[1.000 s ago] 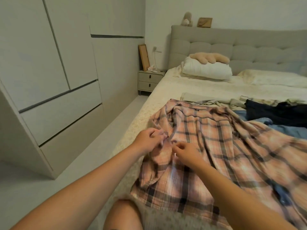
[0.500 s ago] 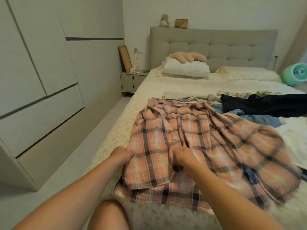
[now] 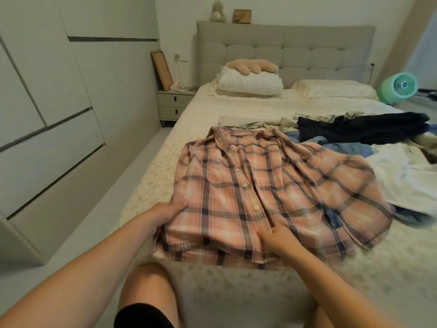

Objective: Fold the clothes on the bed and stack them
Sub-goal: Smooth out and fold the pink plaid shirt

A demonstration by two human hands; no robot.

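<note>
A pink plaid button shirt lies front up on the bed, collar toward the headboard. My left hand holds the shirt's lower left edge, fingers tucked under the fabric. Near the button placket at the hem, my right hand rests on the shirt with its fingers pinching the cloth. Beyond the shirt lie a dark navy garment, a blue denim piece, a white garment and a beige garment.
A white pillow with a tan plush on top sits at the headboard. A nightstand stands left of the bed, wardrobe doors along the left wall. A green fan stands at right. My knee is against the bed's foot.
The shirt was bunched up a second ago and now lies spread flat. Both hands slid down from its upper middle to the hem, and the view turned right.
</note>
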